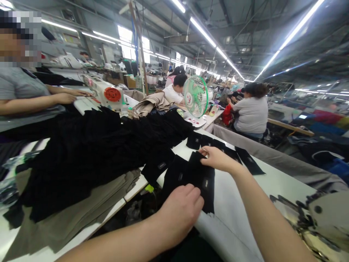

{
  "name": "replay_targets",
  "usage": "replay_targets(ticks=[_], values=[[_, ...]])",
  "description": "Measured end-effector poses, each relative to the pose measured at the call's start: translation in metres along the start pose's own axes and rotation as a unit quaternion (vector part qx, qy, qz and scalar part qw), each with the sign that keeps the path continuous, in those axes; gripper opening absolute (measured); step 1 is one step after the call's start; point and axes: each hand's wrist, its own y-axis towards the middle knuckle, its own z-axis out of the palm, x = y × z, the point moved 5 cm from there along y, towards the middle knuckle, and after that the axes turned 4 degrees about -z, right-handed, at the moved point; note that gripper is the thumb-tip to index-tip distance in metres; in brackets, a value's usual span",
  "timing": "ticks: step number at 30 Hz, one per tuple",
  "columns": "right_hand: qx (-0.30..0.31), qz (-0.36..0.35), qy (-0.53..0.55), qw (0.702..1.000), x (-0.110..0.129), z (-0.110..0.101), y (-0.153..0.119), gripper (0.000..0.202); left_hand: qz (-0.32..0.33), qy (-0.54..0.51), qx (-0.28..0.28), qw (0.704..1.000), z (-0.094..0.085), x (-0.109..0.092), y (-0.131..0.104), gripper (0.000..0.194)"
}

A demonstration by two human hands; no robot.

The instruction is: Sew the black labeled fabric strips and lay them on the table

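Black fabric pieces [205, 171] with small pale labels lie on the white table in front of me. My left hand [184, 205] rests at the near edge of these pieces, its fingers curled down; the fingertips are hidden behind the knuckles. At the far edge, my right hand [215, 157] pinches a black fabric piece between thumb and fingers. More labelled black pieces [249, 160] lie in a row just beyond my right hand. Another labelled piece [160, 165] sits to the left, against a big heap of black fabric [89, 153].
Grey-brown fabric [109, 203] lies under the black heap. At the right stands a sewing machine [324, 218]. A green fan [195, 96] and folded beige cloth [151, 103] are at the back. A co-worker [24, 94] works at another sewing machine [106, 94] on the left.
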Motion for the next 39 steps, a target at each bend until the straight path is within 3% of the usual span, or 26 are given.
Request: replay_targets(ticks=[2, 4, 7, 9, 11, 14, 17, 20, 23, 25, 28, 30, 33, 36, 39], values=[[-0.001, -0.015, 0.007, 1.0, 0.023, 0.011, 0.018, 0.036, -0.096, -0.014, 0.007, 0.995, 0.003, 0.017, -0.016, 0.014], [0.012, -0.004, 0.002, 1.0, 0.039, 0.031, 0.035, 0.036, -0.166, -0.016, 0.031, 0.985, 0.021, 0.032, -0.031, 0.025], [0.051, 0.034, -0.015, 0.998, 0.046, 0.057, 0.046, 0.032, -0.175, 0.016, 0.032, 0.984, 0.052, 0.047, -0.041, 0.055], [0.073, 0.055, -0.025, 0.995, 0.042, 0.059, 0.042, 0.03, -0.153, 0.025, 0.025, 0.988, 0.06, 0.053, -0.041, 0.052], [0.08, 0.064, -0.031, 0.994, 0.037, 0.05, 0.036, 0.028, -0.115, 0.017, 0.024, 0.993, 0.052, 0.059, -0.04, 0.04], [0.061, 0.049, -0.024, 0.997, 0.043, 0.029, 0.039, 0.028, -0.072, 0.021, -0.016, 0.997, 0.021, 0.078, -0.045, 0.031], [0.014, 0.027, -0.006, 1.0, 0.065, 0.024, 0.057, 0.031, -0.106, 0.048, -0.099, 0.988, -0.003, 0.116, -0.061, 0.038], [-0.025, 0.029, 0.013, 0.999, 0.082, 0.038, 0.077, 0.033, -0.157, 0.027, -0.091, 0.983, 0.006, 0.154, -0.072, 0.052], [-0.048, 0.04, 0.035, 0.997, 0.079, 0.056, 0.091, 0.034, -0.183, 0.002, -0.056, 0.982, 0.025, 0.174, -0.063, 0.068], [-0.063, 0.046, 0.048, 0.996, 0.067, 0.06, 0.096, 0.034, -0.191, 0.013, -0.026, 0.981, 0.03, 0.174, -0.046, 0.066], [-0.086, 0.053, 0.066, 0.993, 0.037, 0.047, 0.094, 0.033, -0.195, 0.046, 0.036, 0.979, 0.019, 0.164, -0.012, 0.057], [-0.112, 0.078, 0.071, 0.988, 0.003, 0.024, 0.082, 0.034, -0.195, 0.061, 0.069, 0.977, 0.005, 0.158, 0.01, 0.054], [-0.17, 0.169, 0.054, 0.969, -0.072, -0.02, 0.042, 0.033, -0.185, 0.08, 0.09, 0.975, -0.013, 0.153, 0.039, 0.049], [-0.211, 0.294, 0.02, 0.932, -0.15, -0.051, -0.017, 0.034, -0.135, 0.088, 0.028, 0.986, -0.022, 0.136, 0.072, 0.045], [-0.209, 0.375, 0.002, 0.903, -0.193, -0.049, -0.064, 0.034, -0.055, 0.041, -0.058, 0.996, -0.014, 0.1, 0.116, 0.032]])
